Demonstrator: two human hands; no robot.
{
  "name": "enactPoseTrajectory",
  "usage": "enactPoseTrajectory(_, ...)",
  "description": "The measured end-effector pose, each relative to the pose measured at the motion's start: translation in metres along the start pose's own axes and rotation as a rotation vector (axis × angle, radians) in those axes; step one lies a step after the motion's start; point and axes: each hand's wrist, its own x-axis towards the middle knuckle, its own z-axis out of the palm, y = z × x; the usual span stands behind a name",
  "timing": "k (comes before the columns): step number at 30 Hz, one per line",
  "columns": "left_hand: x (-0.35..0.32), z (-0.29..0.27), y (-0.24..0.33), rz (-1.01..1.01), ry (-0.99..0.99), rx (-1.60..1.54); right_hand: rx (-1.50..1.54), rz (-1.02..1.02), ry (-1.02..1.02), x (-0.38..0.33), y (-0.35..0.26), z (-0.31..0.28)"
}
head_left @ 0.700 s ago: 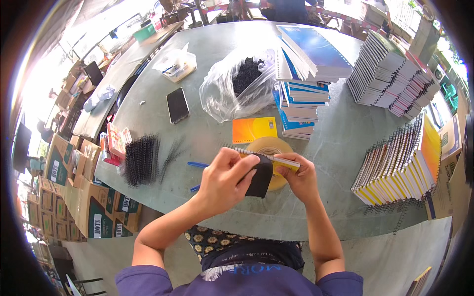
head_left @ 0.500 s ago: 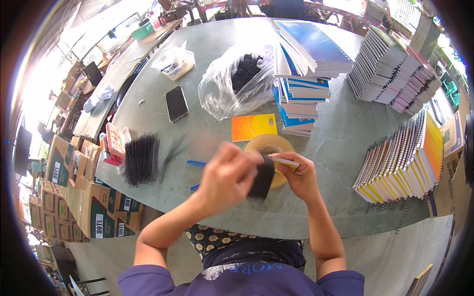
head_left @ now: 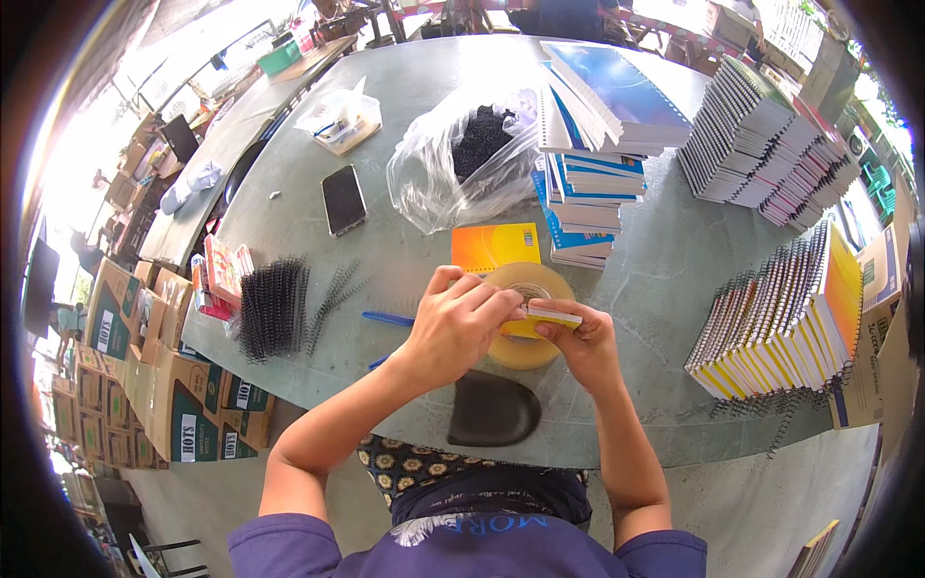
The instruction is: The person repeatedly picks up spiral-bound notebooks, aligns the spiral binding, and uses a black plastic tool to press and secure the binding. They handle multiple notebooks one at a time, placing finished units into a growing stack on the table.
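My right hand (head_left: pixel 587 351) grips a small yellow notebook (head_left: pixel 553 315), its white page edge turned upward. My left hand (head_left: pixel 457 323) is closed, fingertips pinched at the notebook's left end; whatever small part is between them is hidden. Below both hands lies a large roll of clear tape (head_left: pixel 528 358), partly covered by them. A flat black piece with a rounded side (head_left: pixel 493 408) rests at the near table edge, under my left wrist. Just beyond the tape is an orange and yellow notebook (head_left: pixel 493 248). A blue pen-like tool (head_left: pixel 387 318) sticks out beside my left hand.
Black plastic coils (head_left: pixel 275 308) stand in a bunch at left, near a phone (head_left: pixel 344 201). A clear bag (head_left: pixel 434 178) of black material lies at the back. Blue notebooks (head_left: pixel 617 106) are piled beyond; spiral-bound yellow notebooks (head_left: pixel 785 318) line the right.
The black piece has gone from beside my hands down to the near table edge. My left hand, blurred before, has settled at the notebook's end. My right hand keeps its hold.
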Motion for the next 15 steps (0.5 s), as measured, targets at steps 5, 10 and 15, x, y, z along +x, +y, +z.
enactPoseTrajectory(5,0.001,-0.006,-0.001,0.007,-0.038,0.012,0.015,-0.023,0.000,-0.001,0.001,0.004)
enactPoseTrajectory(10,0.006,-0.009,-0.003,-0.103,-0.202,0.095,-0.030,-0.068,0.001,-0.001,0.002,0.002)
enactPoseTrajectory(15,-0.041,0.012,0.044,0.283,-0.199,0.139,0.029,-0.087,-0.038,0.000,0.004,0.002)
